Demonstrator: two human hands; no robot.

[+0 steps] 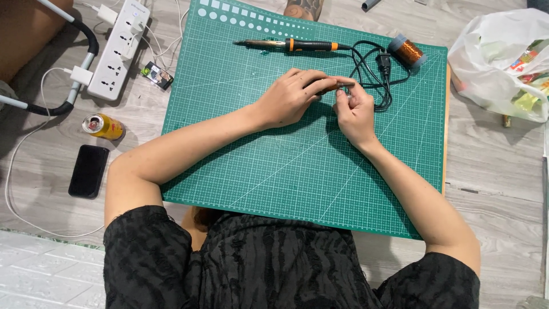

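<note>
While our left hand (291, 94) and right hand (354, 111) pinch a small dark part (334, 86) together over the mat (274, 171) at upper centre, we judge it light, stiff, best held by its ends.

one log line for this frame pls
left hand: grips small dark tool | right hand: pinches at tool tip | surface: green mat | idle: soldering iron, copper spool
</note>
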